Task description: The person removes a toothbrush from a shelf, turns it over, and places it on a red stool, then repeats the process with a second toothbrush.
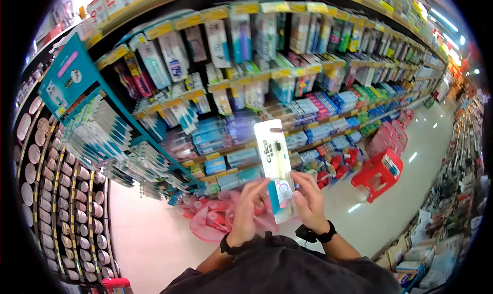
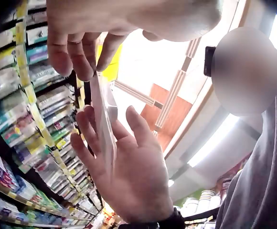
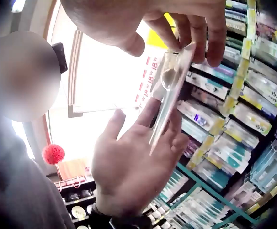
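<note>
A toothbrush pack [image 1: 272, 158], a white card with black lettering, a clear bulging front and a teal lower part, stands upright before the chest in the head view. My left hand [image 1: 245, 212] holds its left edge and my right hand [image 1: 311, 207] its right edge. Seen from the right wrist, the pack [image 3: 165, 102] is edge-on, its card between the left hand's [image 3: 133, 167] index finger and other fingers, the thumb apart. The left wrist view shows the right hand [image 2: 133, 167] with its fingers likewise on both sides of the card and its thumb free.
Shelves [image 1: 241, 80] of packaged toothbrushes and boxes run across the front. A teal display rack [image 1: 105, 134] hangs at left beside shelves of bowls [image 1: 77, 212]. Pink baskets [image 1: 208, 227] stand low by the shelf, and a red stool [image 1: 377, 176] is on the floor at right.
</note>
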The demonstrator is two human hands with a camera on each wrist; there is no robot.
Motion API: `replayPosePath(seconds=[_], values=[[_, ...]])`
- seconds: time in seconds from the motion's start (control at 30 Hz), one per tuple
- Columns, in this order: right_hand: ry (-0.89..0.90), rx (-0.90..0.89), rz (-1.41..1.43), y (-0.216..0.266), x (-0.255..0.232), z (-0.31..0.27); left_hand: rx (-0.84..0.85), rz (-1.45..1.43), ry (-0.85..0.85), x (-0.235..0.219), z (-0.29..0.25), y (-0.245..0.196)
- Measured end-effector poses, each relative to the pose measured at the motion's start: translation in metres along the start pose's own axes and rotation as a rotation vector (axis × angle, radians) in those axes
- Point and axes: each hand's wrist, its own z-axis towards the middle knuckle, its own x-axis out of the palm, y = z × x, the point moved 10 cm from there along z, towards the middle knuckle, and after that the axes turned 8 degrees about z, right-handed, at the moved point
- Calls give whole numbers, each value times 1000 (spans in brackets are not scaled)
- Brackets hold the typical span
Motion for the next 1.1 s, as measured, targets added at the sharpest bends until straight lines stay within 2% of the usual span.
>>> replayPosePath(seconds=[0.03,0.23,0.37,0.43,0.8,1.03,1.1], values=[[-5,-24,-14,9,-17,-11,57,4,18,19,-1,-10],[-82,-109,-52,44,-116,-78,47,-73,130,123,-14,-49],[-192,-102,-50,56,-175,-121,17,-243,232,194,-21,-64],[-237,-78,-50,60,-201,-142,30,-216,278,223,-25,-69],[-482,-105,-10,63,-296,-211,71,-187,524,344,-27,-91],[-648,-38,-137,66,-353,-234,102,-341,721,430,-15,-87],[-704,4,-142,64,-374,-237,122,-289,709,454,-3,-89]])
